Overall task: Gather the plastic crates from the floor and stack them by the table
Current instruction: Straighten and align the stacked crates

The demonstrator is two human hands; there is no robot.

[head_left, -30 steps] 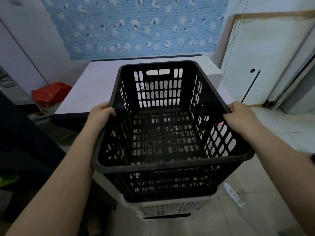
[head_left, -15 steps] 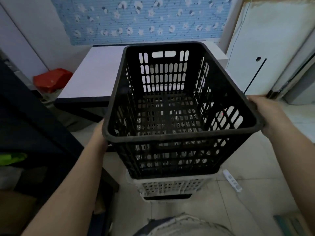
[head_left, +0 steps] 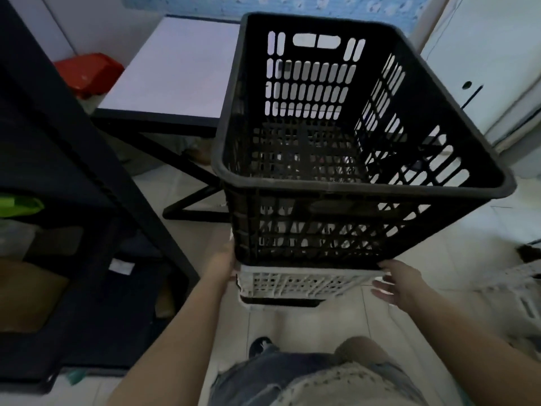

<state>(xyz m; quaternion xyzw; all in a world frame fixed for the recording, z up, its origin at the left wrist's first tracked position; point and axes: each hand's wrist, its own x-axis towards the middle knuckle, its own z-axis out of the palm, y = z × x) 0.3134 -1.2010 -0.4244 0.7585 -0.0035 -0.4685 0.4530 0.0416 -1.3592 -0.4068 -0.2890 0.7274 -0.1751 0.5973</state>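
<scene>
Hands low at the centre of the frame flank a stack of crates: the left hand (head_left: 224, 260) lies against the lower left corner of a black slotted plastic crate (head_left: 345, 183), its fingers hidden behind the crate wall so its grip cannot be told, while the right hand (head_left: 401, 284) is spread wide with straight fingers just beside the lower right corner, where the black crate meets the one below. Whether the right fingertips touch the plastic cannot be told. The black crate stands upright and nested on a white slotted plastic crate (head_left: 298, 284), which sits on another dark crate base (head_left: 281, 302) on the pale tiled floor (head_left: 316, 320). The stack fills the centre and upper right of the frame, its upper left rim overlapping the edge of a white rectangular worktop (head_left: 175, 68) with a black frame and crossed black legs, so the crates stand just beside it. Above and left of the worktop lies a red plastic container (head_left: 87, 73). A dark shelving frame (head_left: 58, 159) runs down the left side of the frame, with a bright green item (head_left: 17, 203) and a brown cardboard box (head_left: 26, 294) on its shelves. At the right edge, part of another white slotted crate (head_left: 521, 288) rests on the floor. A white panel door (head_left: 483, 68) stands at upper right, and blue floral wallpaper (head_left: 292, 1) lines the top edge. At the bottom, the person's denim shorts (head_left: 307, 379) and one dark shoe (head_left: 260, 347) show.
</scene>
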